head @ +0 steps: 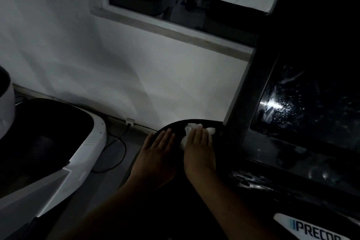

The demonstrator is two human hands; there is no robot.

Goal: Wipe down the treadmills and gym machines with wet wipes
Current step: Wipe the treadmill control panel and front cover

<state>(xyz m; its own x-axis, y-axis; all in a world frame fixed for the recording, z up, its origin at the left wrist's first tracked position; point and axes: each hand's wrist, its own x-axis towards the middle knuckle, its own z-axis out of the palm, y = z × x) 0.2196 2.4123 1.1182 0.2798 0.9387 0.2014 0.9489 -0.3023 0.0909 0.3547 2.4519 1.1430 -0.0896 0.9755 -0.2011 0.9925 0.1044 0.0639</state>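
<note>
Dimly lit, the scene shows both hands laid flat on the curved black rail (176, 122) at the left edge of a Precor machine (272, 152). The right hand (198, 150) presses a crumpled white wet wipe (186, 136) against the rail. Its fingers (200, 132) are straight and held together on top of the wipe, not curled round it. Bits of the wipe show beyond the fingertips, at the thumb side, and just past the little finger towards the console.

The left hand (155, 152) rests just beside the right one without touching it, palm down on the same rail. Its fingers (165, 136) are straight and close together, holding nothing, and their tips reach nearly to the rail's far edge.

Right of the right hand's fingers is the dark console screen (311, 107), speckled with droplets and smears, with one bright glare spot. Nearer the person than the fingers, at the lower right, a white badge (315, 230) reads PRECOR.

Left of the left hand's fingers stands a white and black neighbouring machine (87, 142). Between it and the rail a black cable (118, 154) loops over the floor up to a wall socket (130, 121). Beyond the fingertips are a pale wall (136, 74) and a window (165, 6) with a blind partly drawn.
</note>
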